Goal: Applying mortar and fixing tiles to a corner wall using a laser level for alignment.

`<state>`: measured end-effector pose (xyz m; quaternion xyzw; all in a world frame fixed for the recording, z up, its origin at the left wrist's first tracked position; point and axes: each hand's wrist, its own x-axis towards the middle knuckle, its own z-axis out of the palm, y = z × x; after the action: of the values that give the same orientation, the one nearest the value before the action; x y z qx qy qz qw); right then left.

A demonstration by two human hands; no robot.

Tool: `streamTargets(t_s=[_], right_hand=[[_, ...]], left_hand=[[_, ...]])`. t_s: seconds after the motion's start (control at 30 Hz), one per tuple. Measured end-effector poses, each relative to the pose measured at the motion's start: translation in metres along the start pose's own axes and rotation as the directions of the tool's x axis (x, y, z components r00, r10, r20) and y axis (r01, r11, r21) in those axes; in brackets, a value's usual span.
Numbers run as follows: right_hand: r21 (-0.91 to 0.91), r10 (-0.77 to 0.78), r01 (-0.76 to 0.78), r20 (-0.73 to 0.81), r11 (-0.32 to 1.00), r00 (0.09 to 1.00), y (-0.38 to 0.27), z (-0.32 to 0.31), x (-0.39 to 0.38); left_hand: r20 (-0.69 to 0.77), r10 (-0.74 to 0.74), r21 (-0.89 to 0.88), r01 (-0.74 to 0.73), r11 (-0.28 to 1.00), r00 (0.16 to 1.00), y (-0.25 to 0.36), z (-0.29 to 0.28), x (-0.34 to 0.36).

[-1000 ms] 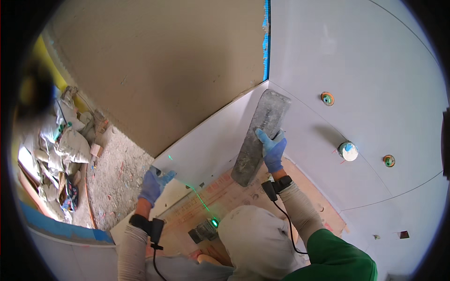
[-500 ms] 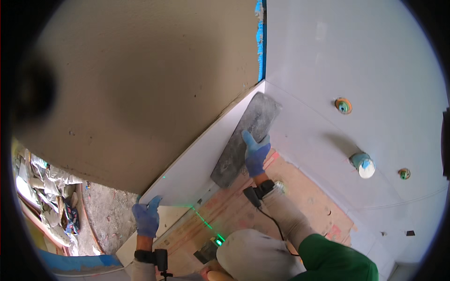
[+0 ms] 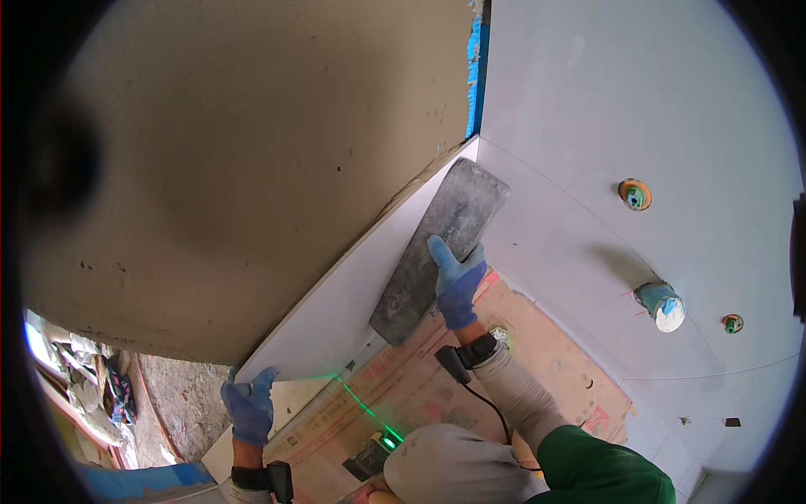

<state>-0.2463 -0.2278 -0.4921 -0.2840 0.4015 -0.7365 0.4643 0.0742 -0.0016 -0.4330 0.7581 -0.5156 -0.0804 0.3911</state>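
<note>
My right hand point(image 3: 459, 281), in a blue glove, grips a long grey rectangular slab, seemingly a tiler's float point(image 3: 441, 248), by its near side, thumb over its face. The float lies slanted against a long white wall tile point(image 3: 332, 311). That tile runs along the foot of the rough mortar wall, up to the corner with the tiled wall. At the tile's left end, my gloved left hand point(image 3: 250, 405) grips the edge, with its thumb apart from the fingers. What the fingers do behind the edge is hidden.
A laser level point(image 3: 374, 454) by my knee throws a green line over the covered floor point(image 3: 495, 361). From the tiled right wall point(image 3: 604, 101) stick a capped pipe point(image 3: 659, 304) and two fittings, one above point(image 3: 635, 195). Rubble and sacks point(image 3: 92, 378) lie beyond the left opening.
The view has shifted slightly. My left hand sits a little lower and farther left at the tile's end. The float stays against the tile, still in my right hand.
</note>
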Motion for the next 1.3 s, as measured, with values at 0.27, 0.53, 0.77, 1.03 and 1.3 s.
streamTargets(t_s=[0.27,0.53,0.77,1.03,1.3], right_hand=[[-0.129,-0.146,0.159,0.105,0.979,0.984,0.002,-0.002,0.007],[-0.159,-0.095,0.101,0.045,0.982,0.994,0.035,0.018,-0.032],[-0.193,0.047,-0.017,0.148,0.981,0.988,0.033,-0.012,-0.029],[-0.242,-0.066,0.083,0.078,0.967,0.995,0.053,-0.005,-0.043],[-0.185,-0.151,0.145,-0.018,0.972,0.988,0.077,0.006,-0.067]], left_hand=[[0.107,0.436,0.134,-0.448,0.884,0.893,-0.054,0.019,0.020],[0.134,0.186,0.236,-0.213,0.948,0.973,-0.002,-0.019,0.015],[0.258,0.008,-0.009,-0.005,1.000,0.966,0.005,-0.006,0.018],[0.223,0.078,-0.250,-0.020,0.968,0.972,-0.005,-0.008,0.023],[0.194,0.177,-0.132,-0.153,0.979,0.965,-0.007,-0.003,0.030]])
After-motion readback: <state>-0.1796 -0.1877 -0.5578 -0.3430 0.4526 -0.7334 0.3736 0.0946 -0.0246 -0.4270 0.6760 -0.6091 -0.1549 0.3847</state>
